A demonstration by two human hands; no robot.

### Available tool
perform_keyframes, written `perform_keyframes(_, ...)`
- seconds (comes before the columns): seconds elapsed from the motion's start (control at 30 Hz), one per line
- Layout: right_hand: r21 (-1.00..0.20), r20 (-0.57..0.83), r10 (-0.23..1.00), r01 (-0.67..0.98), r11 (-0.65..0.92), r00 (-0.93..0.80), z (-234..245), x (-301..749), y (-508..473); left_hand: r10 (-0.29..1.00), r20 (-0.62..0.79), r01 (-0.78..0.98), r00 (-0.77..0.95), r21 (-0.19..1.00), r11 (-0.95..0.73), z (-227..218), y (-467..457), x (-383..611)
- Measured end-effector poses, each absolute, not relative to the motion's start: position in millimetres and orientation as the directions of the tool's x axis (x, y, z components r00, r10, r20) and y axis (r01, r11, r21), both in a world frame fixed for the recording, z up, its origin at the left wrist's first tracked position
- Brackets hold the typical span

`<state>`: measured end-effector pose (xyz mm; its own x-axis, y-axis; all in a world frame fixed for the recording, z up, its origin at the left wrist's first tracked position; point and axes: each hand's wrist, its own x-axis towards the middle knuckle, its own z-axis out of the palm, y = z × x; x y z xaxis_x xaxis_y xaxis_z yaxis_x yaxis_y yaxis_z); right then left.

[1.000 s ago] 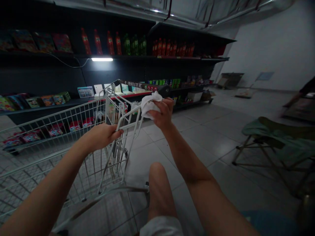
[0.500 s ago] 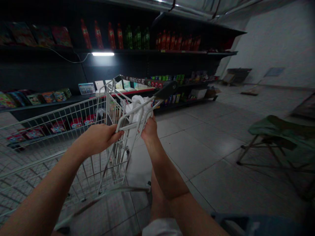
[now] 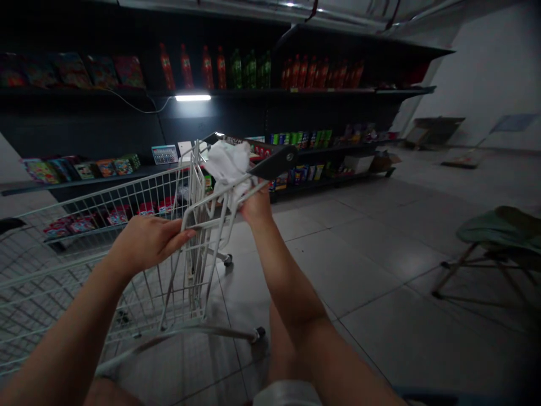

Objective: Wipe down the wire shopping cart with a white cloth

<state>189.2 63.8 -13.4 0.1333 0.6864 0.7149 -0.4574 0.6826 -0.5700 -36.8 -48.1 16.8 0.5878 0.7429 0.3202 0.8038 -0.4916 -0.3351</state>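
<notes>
A white wire shopping cart (image 3: pixel 127 203) stands in front of me, its dark handle bar (image 3: pixel 270 162) running up to the right. My left hand (image 3: pixel 141 243) is wrapped round the cart's rear frame rail near its corner. My right hand (image 3: pixel 255 204) is closed on a crumpled white cloth (image 3: pixel 228 163), pressing it against the cart frame just below the handle bar. My bare knee shows below, between my arms.
Dark shelves (image 3: pixel 236 96) with red and green bottles and snack packs line the wall behind the cart, lit by a strip lamp (image 3: pixel 193 98). A green folding chair (image 3: pixel 499 237) stands on the tiled floor at the right. Boxes lie by the far white wall.
My right hand came down from above the handle bar with the cloth and now holds it against the frame below the bar. The view has shifted left; my left hand kept its grip.
</notes>
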Motion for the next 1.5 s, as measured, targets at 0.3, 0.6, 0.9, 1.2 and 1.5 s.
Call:
perform_keyframes(0.3,-0.151,0.75,0.172,0.088,0.985,-0.638,52.3,151.2,111.1,0.579,0.444,0.729,0.684,-0.404,-0.553,10.0,-56.2,-88.4)
perform_keyframes(0.6,0.053,0.806,-0.11,-0.114,0.992,-0.582,41.3,113.9,94.9,0.609,0.539,0.813,0.582,-0.371,-0.448,0.8,-61.8,-133.2)
perform_keyframes(0.9,-0.505,0.838,0.518,-0.116,0.855,0.168,-127.1,21.1,8.1,0.758,0.49,0.551,0.431,0.522,-0.651,35.1,-83.7,-98.2)
perform_keyframes(1.2,-0.921,0.386,0.902,-0.022,0.39,-0.194,-287.2,-26.7,-67.8,0.824,0.523,0.497,0.218,0.667,-0.555,23.0,-55.8,-111.6)
perform_keyframes(1.5,-0.913,0.387,0.921,-0.16,0.376,-0.044,-269.6,-43.4,-79.1,0.87,0.461,0.442,0.176,0.752,-0.489,24.7,-54.2,-116.8)
